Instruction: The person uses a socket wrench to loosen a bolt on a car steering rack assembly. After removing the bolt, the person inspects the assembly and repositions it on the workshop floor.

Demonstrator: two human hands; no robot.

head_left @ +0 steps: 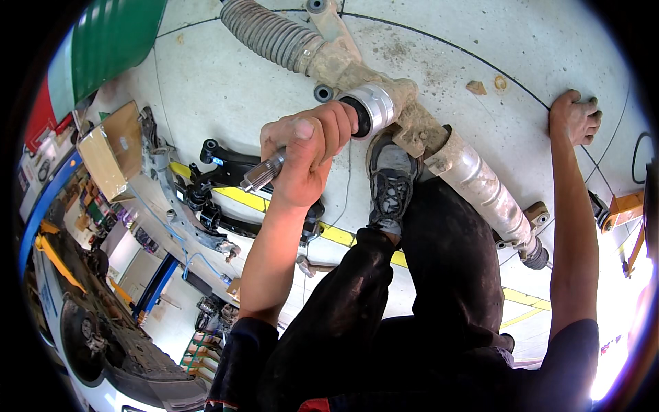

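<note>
A dirty steering rack (360, 81) lies slantwise across the pale floor, with a grey ribbed boot (271, 34) at its upper left end and a long metal tube (480, 182) toward the lower right. A bright silver collar with a black seal (374, 110) sits at its middle. My left hand (302, 151) is closed round the splined steel shaft (264, 172) at this collar; the shaft's toothed end sticks out below the fist. My right hand (575, 120) rests on the floor, fingers apart and slightly bent, holding nothing visible. My grey shoe (392, 178) is against the rack.
Black suspension arms (237, 168) lie at the left by a yellow floor line (250, 199). A hammer (316, 266) is near my left knee. Further left are an opened cardboard box (113, 154), a metal subframe (182, 223) and a car (103, 371). An orange stand (625, 207) is at right.
</note>
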